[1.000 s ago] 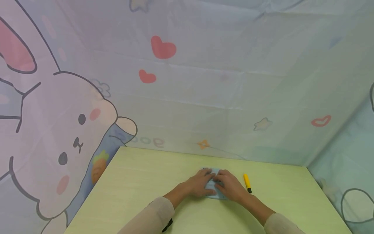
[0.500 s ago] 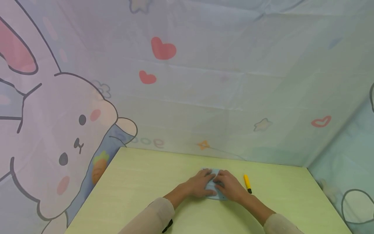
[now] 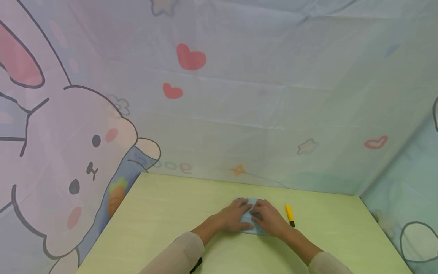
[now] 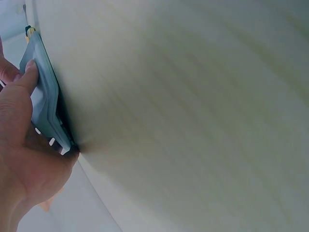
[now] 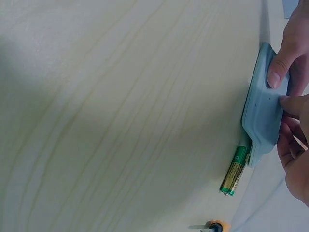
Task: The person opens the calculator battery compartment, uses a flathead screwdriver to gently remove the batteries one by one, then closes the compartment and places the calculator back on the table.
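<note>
A flat, light blue device (image 3: pixel 247 217) with rounded edges lies on the table between both hands. My left hand (image 3: pixel 233 216) spans its left side and grips it, thumb at the near edge and fingers at the far edge. In the left wrist view the device (image 4: pixel 46 92) is edge-on, the left thumb on its face. My right hand (image 3: pixel 269 216) holds the right part with curled fingers, its fingertips close to the middle. A green and gold battery (image 5: pixel 233 171) lies against the device's edge in the right wrist view.
To the right of the hands lies a yellow tool (image 3: pixel 289 215) with a black end, like a screwdriver. A small black object (image 3: pixel 196 264) shows beside the left sleeve. The pale yellow table (image 3: pixel 171 205) meets a printed cloth backdrop (image 3: pixel 239 114) at its back edge.
Both hands stay in nearly the same place on the device. The right fingers shift only very slightly at its middle.
</note>
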Demonstrator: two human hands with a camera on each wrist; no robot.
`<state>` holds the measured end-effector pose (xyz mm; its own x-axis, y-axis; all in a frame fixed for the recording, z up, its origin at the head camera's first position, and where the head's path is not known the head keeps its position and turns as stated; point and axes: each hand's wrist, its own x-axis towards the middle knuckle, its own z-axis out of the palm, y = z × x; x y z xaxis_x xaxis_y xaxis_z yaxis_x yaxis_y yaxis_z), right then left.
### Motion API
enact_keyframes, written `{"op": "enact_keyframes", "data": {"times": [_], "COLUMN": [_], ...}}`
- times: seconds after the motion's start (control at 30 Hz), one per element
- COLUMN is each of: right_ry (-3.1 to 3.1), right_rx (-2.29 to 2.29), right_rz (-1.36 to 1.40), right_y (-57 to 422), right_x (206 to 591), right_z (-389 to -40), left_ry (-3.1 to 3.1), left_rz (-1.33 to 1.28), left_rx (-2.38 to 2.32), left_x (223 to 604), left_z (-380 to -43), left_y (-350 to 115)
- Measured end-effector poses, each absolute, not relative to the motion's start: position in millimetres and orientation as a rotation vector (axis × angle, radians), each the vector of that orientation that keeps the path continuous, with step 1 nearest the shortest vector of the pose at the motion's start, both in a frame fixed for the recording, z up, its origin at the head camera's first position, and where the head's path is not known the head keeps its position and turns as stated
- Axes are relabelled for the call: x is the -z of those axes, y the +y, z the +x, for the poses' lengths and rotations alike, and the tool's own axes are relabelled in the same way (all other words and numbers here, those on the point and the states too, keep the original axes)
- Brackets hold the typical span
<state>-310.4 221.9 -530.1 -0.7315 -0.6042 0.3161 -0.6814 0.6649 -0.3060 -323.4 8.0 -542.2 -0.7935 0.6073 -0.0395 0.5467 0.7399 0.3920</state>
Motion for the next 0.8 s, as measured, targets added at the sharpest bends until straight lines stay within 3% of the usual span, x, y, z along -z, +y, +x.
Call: {"op": "enact_keyframes", "data": {"times": [0.8], "right_ry": [-2.643], "right_rx": [-0.578], "right_rz": [1.132], "right_y": [226.7], "right_x": [530.3], "right_z": [-307.7], "left_ry": [2.768], "left_rz": [0.923], "left_rx": [-0.558], "left_x": [544.7], "left_z": [-323.8], "left_y": [7.4]}}
